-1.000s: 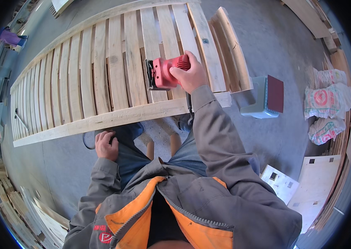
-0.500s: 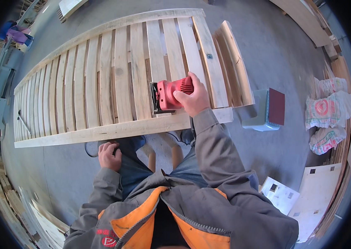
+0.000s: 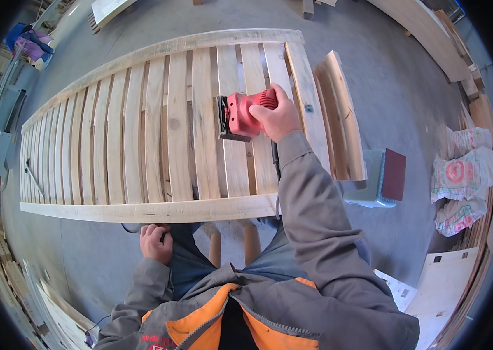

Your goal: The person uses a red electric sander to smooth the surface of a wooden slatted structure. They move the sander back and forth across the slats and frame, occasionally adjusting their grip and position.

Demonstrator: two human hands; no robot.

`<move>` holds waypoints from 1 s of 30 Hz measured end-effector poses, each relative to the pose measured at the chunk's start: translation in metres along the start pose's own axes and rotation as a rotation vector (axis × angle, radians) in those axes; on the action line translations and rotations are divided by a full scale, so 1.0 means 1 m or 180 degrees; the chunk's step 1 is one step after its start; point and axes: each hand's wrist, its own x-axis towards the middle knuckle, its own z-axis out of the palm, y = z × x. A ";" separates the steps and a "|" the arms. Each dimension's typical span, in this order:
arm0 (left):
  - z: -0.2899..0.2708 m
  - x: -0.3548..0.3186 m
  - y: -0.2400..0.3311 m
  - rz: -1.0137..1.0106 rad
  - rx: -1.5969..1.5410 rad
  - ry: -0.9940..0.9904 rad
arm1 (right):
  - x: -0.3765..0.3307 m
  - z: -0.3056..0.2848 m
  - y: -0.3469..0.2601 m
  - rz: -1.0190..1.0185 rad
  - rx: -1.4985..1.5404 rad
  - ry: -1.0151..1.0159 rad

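My right hand grips a red power sander by its ribbed end, fingers wrapped round the body. The sander is over the right part of a long slatted wooden frame, its black pad side facing left. Whether the pad touches the slats I cannot tell. A black cord runs from the tool down past my sleeve and over the near rail. Close to my left thigh, just below that rail, my left hand has its fingers curled; a dark bit shows beside them, but what they hold is unclear.
A small hammer lies on the slats at the far left. Loose boards lean at the frame's right end, beside a pale blue stool with a dark red panel. White sacks and stacked boards line the right.
My right hand has carried the sander away from the near rail, farther over the slats. My left hand stays by my thigh. The whole view has shifted a little.
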 end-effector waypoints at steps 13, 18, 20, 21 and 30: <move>-0.003 0.013 -0.005 0.0079 -0.0142 -0.0037 | 0.117 0.016 -0.029 0.0174 0.0213 -0.0270; -0.004 0.018 -0.001 0.0055 -0.0145 -0.0039 | 0.155 0.024 -0.039 0.0034 0.0171 -0.0382; -0.004 0.019 -0.001 0.0059 -0.0137 -0.0044 | 0.172 0.033 -0.035 -0.0065 0.0285 -0.0175; -0.004 0.019 -0.003 0.0054 -0.0145 -0.0060 | 0.179 0.034 -0.038 -0.0063 0.0323 -0.0203; -0.001 0.020 -0.007 0.0043 -0.0190 -0.0008 | 0.217 0.043 -0.049 -0.0085 0.0566 -0.0076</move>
